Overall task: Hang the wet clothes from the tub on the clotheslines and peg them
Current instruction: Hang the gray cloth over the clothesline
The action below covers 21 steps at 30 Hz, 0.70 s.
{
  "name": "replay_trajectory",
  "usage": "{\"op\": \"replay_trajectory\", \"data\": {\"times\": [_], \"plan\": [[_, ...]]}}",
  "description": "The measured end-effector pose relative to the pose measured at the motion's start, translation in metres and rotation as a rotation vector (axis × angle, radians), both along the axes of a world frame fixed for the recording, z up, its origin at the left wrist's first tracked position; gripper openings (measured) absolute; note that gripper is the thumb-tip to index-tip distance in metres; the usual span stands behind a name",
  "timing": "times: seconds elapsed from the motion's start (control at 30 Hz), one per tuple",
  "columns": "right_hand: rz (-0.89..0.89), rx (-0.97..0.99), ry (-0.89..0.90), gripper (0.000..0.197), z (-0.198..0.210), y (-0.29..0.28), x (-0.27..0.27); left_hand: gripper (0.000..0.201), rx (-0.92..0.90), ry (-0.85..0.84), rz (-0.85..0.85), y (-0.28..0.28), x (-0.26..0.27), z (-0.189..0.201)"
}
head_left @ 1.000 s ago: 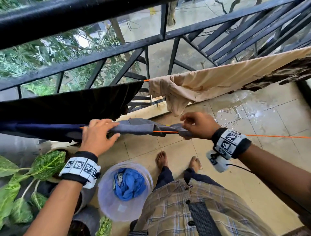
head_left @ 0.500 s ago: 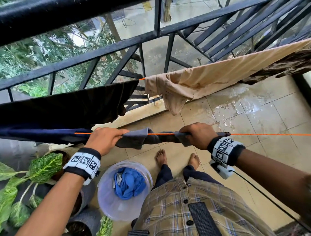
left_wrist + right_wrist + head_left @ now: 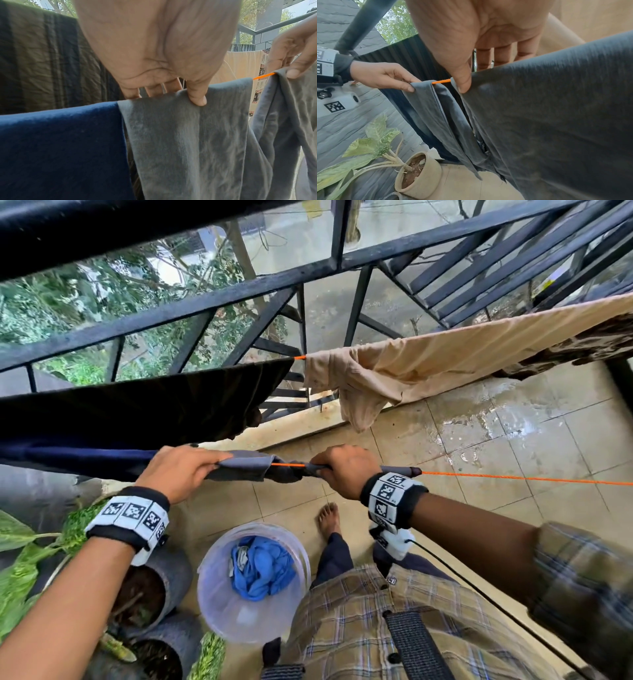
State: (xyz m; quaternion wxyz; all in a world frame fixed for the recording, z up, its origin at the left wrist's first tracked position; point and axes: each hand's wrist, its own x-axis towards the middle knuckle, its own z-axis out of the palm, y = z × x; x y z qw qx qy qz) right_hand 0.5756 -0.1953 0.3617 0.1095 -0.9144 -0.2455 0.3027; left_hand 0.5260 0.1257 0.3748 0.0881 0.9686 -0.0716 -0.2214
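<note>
A grey garment (image 3: 251, 469) hangs folded over the near orange clothesline (image 3: 513, 478). My left hand (image 3: 186, 470) pinches its left part (image 3: 185, 121) at the line, thumb in front and fingers behind. My right hand (image 3: 342, 469) pinches the right part (image 3: 556, 108) the same way. A short bare stretch of line (image 3: 441, 81) shows between the two hands. A navy cloth (image 3: 60, 142) hangs on the same line just left of the grey one. Below, the clear tub (image 3: 219, 604) holds a bunched blue cloth (image 3: 262, 568).
On the far line hang a dark cloth (image 3: 147, 402) and a beige cloth (image 3: 445, 364), before the black railing (image 3: 239, 292). Potted plants (image 3: 418, 171) stand on the floor at the left. The tiled floor (image 3: 513, 422) is wet at the right.
Both hands have slid apart along the line, spreading the grey garment: the right hand moved right, and more of the cloth now sits past my right wrist.
</note>
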Motion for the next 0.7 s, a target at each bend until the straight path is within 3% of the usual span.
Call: {"op": "replay_trajectory", "data": {"times": [0.13, 0.27, 0.47, 0.7], "plan": [[0.005, 0.004, -0.022, 0.027, -0.001, 0.019, 0.006, 0.038, 0.001, -0.024, 0.030, -0.005, 0.005, 0.003], [-0.037, 0.028, -0.016, 0.021, -0.001, 0.027, 0.010, 0.046, -0.021, -0.067, -0.043, -0.039, 0.011, 0.002], [-0.050, 0.051, -0.012, 0.024, 0.005, 0.023, 0.008, 0.022, -0.019, 0.019, -0.048, -0.094, 0.018, -0.010], [-0.067, 0.030, -0.005, 0.029, 0.004, 0.024, -0.001, 0.022, -0.158, -0.025, 0.010, -0.110, 0.001, -0.015]]}}
